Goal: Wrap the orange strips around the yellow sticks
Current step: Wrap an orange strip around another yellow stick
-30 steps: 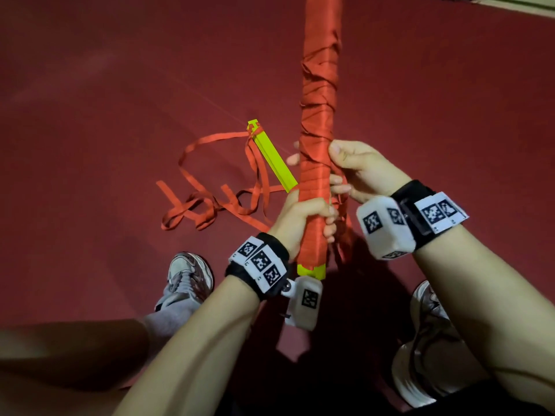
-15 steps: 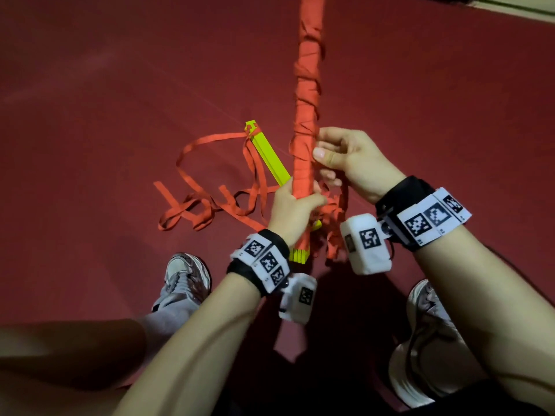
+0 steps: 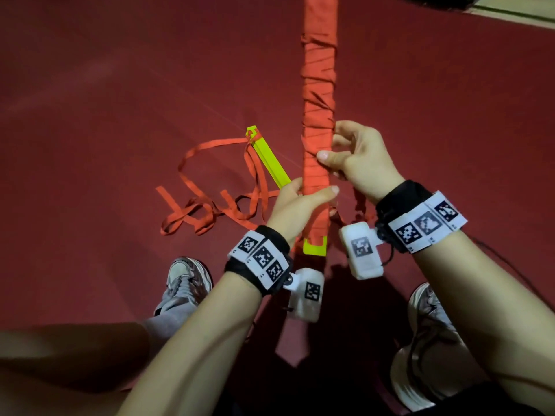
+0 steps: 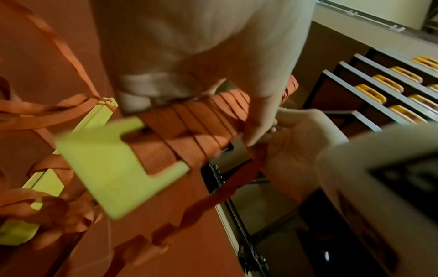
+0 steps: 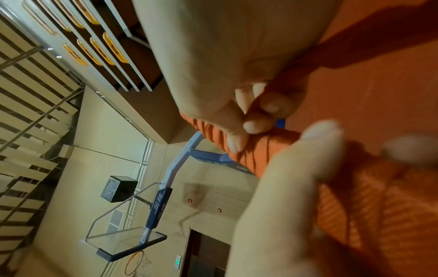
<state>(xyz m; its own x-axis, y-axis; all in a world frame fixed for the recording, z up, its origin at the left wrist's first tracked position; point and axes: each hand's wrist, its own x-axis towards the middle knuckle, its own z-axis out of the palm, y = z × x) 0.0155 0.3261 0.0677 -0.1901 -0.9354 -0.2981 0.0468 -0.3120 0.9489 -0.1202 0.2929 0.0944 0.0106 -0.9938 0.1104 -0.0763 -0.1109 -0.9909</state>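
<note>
A long yellow stick (image 3: 314, 249), wound in orange strip (image 3: 318, 85) over nearly its whole length, stands upright in front of me, with only its notched lower end (image 4: 113, 168) bare. My left hand (image 3: 297, 202) grips it just above that end, thumb across the front. My right hand (image 3: 354, 157) is higher on the stick's right side and pinches the loose orange strip (image 4: 225, 195) against the winding. That strip's free tail hangs below it. A second yellow stick (image 3: 270, 162) lies on the floor to the left, with loose orange strips (image 3: 210, 211) tied to its far end.
I am on a dark red floor (image 3: 120, 85), with one shoe (image 3: 186, 283) at lower left and the other shoe (image 3: 429, 325) at lower right. Rows of yellow seats (image 4: 403, 78) and a basketball hoop (image 5: 137, 262) are farther off.
The wrapped stick has turned about its long axis from broad face to edge-on and back to broad face. My right hand has moved up its right side, thumb now on the front.
</note>
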